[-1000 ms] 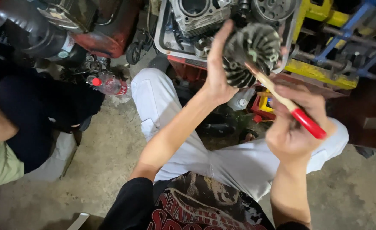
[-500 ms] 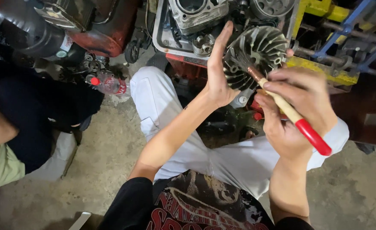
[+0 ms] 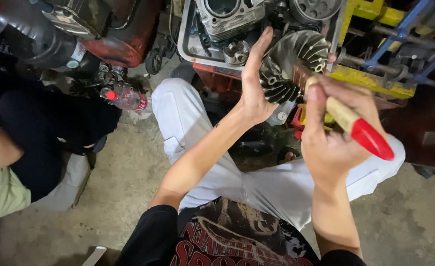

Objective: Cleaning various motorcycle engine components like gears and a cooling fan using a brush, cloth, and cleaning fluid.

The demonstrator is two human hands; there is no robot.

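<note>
My left hand (image 3: 255, 79) holds a round finned metal wheel (image 3: 296, 59) upright, palm against its left side and fingers stretched up. My right hand (image 3: 333, 133) grips a brush (image 3: 355, 125) with a pale wooden handle and a red end. The brush's head rests on the wheel's fins; my fingers cover most of it. Both hands are raised over my lap in white trousers (image 3: 276, 187).
An engine block (image 3: 227, 19) sits in a metal tray (image 3: 188, 47) ahead. A dark and red machine (image 3: 99, 29) stands at upper left, a plastic bottle (image 3: 128, 98) below it. Another person (image 3: 10, 157) sits at left. Yellow and blue frames (image 3: 375, 74) at right. Concrete floor (image 3: 119, 197).
The finned wheel and both hands have moved a little right and up in view. My right hand has shifted along the brush, whose red end now points lower right.
</note>
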